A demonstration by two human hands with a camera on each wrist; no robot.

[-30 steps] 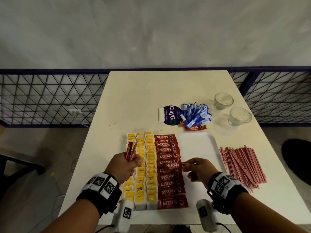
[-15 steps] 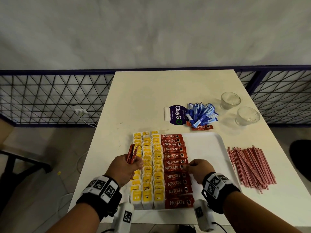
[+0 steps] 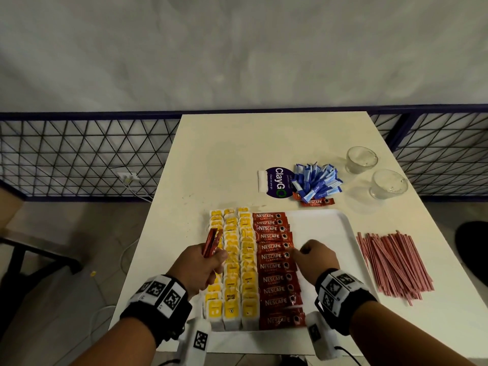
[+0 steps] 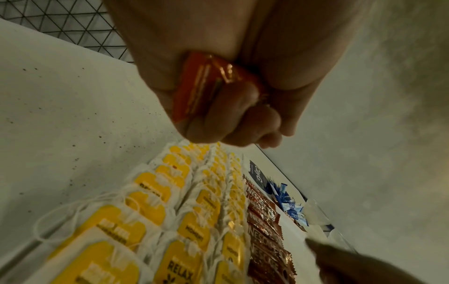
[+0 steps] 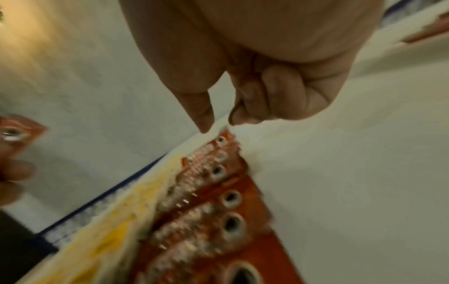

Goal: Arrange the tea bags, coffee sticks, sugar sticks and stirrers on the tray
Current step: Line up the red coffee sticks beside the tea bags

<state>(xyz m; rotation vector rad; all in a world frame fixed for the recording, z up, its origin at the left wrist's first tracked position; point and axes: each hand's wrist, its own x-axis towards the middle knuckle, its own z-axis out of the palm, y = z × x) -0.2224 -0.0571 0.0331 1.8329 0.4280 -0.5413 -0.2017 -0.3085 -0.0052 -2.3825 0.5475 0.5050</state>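
A white tray (image 3: 330, 233) carries three columns of yellow tea bags (image 3: 232, 260) and one column of red coffee sticks (image 3: 274, 260). My left hand (image 3: 200, 265) hovers over the tea bags and grips a small bundle of red coffee sticks (image 4: 199, 92) that stands upright. My right hand (image 3: 314, 257) sits at the right ends of the coffee column. Its fingers are curled and its thumb points down, with nothing between them in the right wrist view (image 5: 218, 123). Blue sugar sticks (image 3: 317, 183) lie piled beyond the tray. Red stirrers (image 3: 393, 265) lie to its right.
One loose coffee stick (image 3: 317, 202) lies under the sugar pile, beside a purple ClayGo label (image 3: 276, 182). Two glass cups (image 3: 361, 159) (image 3: 389, 184) stand at the back right. The tray's right half is bare white. A mesh railing runs behind the table.
My right hand stays at the right edge of the coffee column, shifting only slightly. My left hand keeps its grip on the bundle. The head view has drifted a little.
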